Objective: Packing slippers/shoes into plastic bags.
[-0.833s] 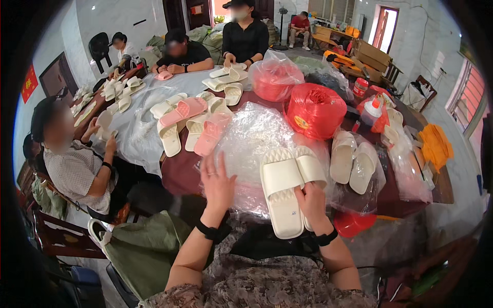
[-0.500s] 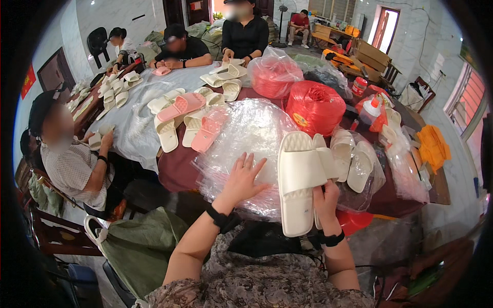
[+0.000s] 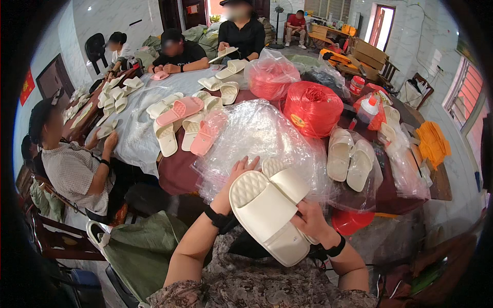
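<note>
My right hand [image 3: 314,222] is closed on a pair of cream slippers [image 3: 263,209], held tilted in front of me; the second slipper [image 3: 290,186] lies partly behind the first. Beside their toe ends, my left hand [image 3: 237,177] rests over a pile of clear plastic bags [image 3: 257,131], its visible fingers stretched out. The slippers hide part of that hand. Right of the pile lies a bagged pair of cream slippers [image 3: 340,159]. Pink slippers [image 3: 181,110] and cream slippers [image 3: 165,137] lie left of the pile.
Rolls of red plastic twine [image 3: 313,110] stand behind the bags, near a bottle [image 3: 367,110]. A person [image 3: 77,169] sits at the left; others sit or stand along the far side. A red container [image 3: 353,220] is below the table edge, and a green sack [image 3: 141,251] lies lower left.
My right hand has brought the slippers left and lower, tilting their toe ends leftward. My left hand has shifted slightly, and the slippers now cover part of it.
</note>
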Demonstrator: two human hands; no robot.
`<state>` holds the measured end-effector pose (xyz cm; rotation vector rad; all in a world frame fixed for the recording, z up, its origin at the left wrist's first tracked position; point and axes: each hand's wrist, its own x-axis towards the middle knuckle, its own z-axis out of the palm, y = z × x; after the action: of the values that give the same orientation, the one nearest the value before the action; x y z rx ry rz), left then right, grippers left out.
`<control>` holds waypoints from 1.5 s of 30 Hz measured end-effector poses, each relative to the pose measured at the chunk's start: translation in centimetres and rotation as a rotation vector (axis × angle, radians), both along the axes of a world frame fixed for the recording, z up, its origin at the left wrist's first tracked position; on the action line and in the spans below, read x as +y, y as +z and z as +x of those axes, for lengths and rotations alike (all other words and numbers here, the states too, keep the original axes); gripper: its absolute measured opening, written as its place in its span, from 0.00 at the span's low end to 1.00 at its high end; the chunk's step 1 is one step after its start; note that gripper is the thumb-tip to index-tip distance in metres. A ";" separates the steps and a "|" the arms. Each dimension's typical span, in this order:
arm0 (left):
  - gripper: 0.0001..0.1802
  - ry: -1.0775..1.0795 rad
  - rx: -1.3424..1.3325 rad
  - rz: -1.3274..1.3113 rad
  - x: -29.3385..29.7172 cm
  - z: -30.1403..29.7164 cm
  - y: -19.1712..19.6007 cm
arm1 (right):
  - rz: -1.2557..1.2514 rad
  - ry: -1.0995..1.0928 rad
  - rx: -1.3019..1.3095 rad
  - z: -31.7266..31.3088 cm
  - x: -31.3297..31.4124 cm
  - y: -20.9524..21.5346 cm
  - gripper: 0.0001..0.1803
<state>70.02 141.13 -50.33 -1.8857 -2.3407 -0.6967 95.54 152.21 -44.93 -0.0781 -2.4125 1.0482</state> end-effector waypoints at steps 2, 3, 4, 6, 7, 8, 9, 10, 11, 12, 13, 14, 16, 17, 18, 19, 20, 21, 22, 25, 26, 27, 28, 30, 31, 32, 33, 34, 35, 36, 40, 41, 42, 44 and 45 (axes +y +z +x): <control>0.28 -0.007 0.134 -0.066 -0.6 -0.4 -0.4 | -0.016 -0.024 0.006 -0.3 -0.1 -0.2 0.15; 0.28 -0.027 0.144 -0.038 -0.9 -0.5 -0.4 | -0.031 -0.053 0.011 -0.4 0.0 -0.4 0.14; 0.28 -0.046 0.154 -0.010 -1.1 -0.5 -0.5 | -0.032 -0.055 0.010 -0.3 0.1 -0.4 0.14; 0.31 -0.039 0.076 -0.014 -1.2 0.3 1.2 | -0.046 -0.189 -0.207 0.1 1.0 -0.5 0.15; 0.33 -0.028 -0.002 -0.016 -1.1 0.4 1.9 | -0.046 -0.193 -0.207 0.5 1.3 -0.8 0.15; 0.33 -0.019 -0.002 -0.014 -1.1 -0.1 1.8 | -0.029 -0.174 -0.128 0.6 1.4 -1.0 0.15; 0.30 -0.080 -0.085 0.016 -1.1 -0.9 1.7 | -0.012 -0.155 -0.050 0.6 1.4 -1.1 0.14; 0.27 -0.141 -0.168 0.047 -1.1 -1.5 1.7 | -0.011 -0.146 -0.050 0.7 1.4 -1.0 0.14; 0.27 -0.140 -0.174 0.046 -0.9 -1.6 2.3 | -0.019 -0.048 -0.024 1.0 1.0 -0.1 0.15; 0.26 -0.114 -0.603 0.002 -0.6 -1.4 3.7 | -0.028 0.046 0.006 1.2 0.7 0.4 0.15; 0.26 -0.084 -1.031 -0.046 -0.4 -1.3 4.5 | 0.074 0.127 0.097 0.9 0.7 -0.1 0.18; 0.26 -0.083 -1.030 -0.046 -0.3 -1.7 4.7 | 0.074 0.127 0.098 0.8 0.3 0.2 0.18; 0.28 -0.112 -1.063 -0.036 -0.7 -2.3 4.9 | 0.177 0.229 -0.047 0.9 -0.3 1.2 0.22; 0.29 -0.140 -1.056 -0.015 -0.9 -2.3 5.4 | 0.197 0.251 -0.072 0.7 -0.2 1.3 0.24; 0.29 -0.141 -1.052 -0.018 -1.0 -2.3 5.7 | 0.196 0.248 -0.068 0.5 -0.1 1.5 0.24; 0.29 -0.129 -1.049 -0.012 -1.1 -2.2 5.8 | 0.215 0.270 -0.073 0.3 0.0 2.0 0.24; 0.30 -0.114 -1.047 -0.003 -1.2 -2.2 6.0 | 0.236 0.295 -0.079 0.1 0.0 2.4 0.24; 0.30 -0.114 -1.045 -0.005 -1.3 -2.3 6.1 | 0.235 0.295 -0.077 0.1 -0.2 2.5 0.24; 0.31 -0.105 -1.015 0.011 -1.4 -2.5 6.3 | 0.266 0.328 -0.059 0.1 -0.3 2.7 0.24; 0.32 -0.093 -1.033 0.033 -1.3 -2.3 7.1 | 0.269 0.390 -0.110 0.5 -0.6 2.3 0.25; 0.32 -0.086 -1.072 0.045 -1.4 -2.3 7.3 | 0.247 0.425 -0.171 0.5 -0.7 2.2 0.25; 0.32 -0.085 -1.073 0.046 -1.4 -2.5 7.0 | 0.247 0.426 -0.172 0.4 -0.8 2.2 0.25; 0.32 -0.081 -1.066 0.039 -1.4 -2.9 6.4 | 0.248 0.385 -0.125 0.3 -0.9 2.1 0.23; 0.32 -0.080 -1.058 0.030 -1.4 -3.1 6.0 | 0.248 0.340 -0.077 0.1 -0.5 1.4 0.22; 0.32 -0.084 -1.014 0.016 -1.5 -3.1 5.9 | 0.241 0.245 -0.118 0.0 0.2 0.8 0.19; 0.32 -0.091 -0.970 0.001 -1.4 -2.9 6.1 | 0.234 0.146 -0.159 -0.2 0.7 0.8 0.17; 0.32 -0.094 -0.970 0.000 -1.6 -2.7 6.3 | 0.196 0.048 -0.160 -0.3 0.8 1.2 0.15; 0.30 -0.149 -0.945 -0.002 -1.9 -2.4 6.5 | 0.196 0.046 -0.160 -0.5 1.3 1.1 0.15; 0.29 -0.201 -0.919 -0.002 -2.2 -1.9 7.0 | 0.250 -0.049 -0.145 -0.7 1.9 0.9 0.15; 0.29 -0.200 -0.919 -0.002 -2.4 -1.5 7.4 | 0.304 -0.144 -0.130 -0.8 2.3 0.8 0.15; 0.24 -0.105 -0.433 -0.054 -2.7 0.3 9.3 | 0.458 -0.218 -0.122 -0.9 2.2 0.5 0.12; 0.23 -0.074 -0.228 -0.053 -2.6 0.6 9.7 | 0.457 -0.218 -0.122 -1.0 2.0 0.5 0.12; 0.23 -0.074 -0.227 -0.054 -2.6 0.9 9.8 | 0.472 -0.198 -0.154 -1.2 1.9 0.4 0.12; 0.22 -0.147 0.004 0.022 -2.6 1.6 9.7 | 0.488 -0.178 -0.185 -1.4 1.6 0.6 0.12; 0.21 -0.174 0.048 0.033 -2.5 2.0 9.6 | 0.491 -0.157 -0.138 -1.4 1.4 0.9 0.12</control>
<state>71.99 138.64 -40.77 -2.0852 -2.1429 -0.6910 94.13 153.58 -44.01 -0.1697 -2.6672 0.3735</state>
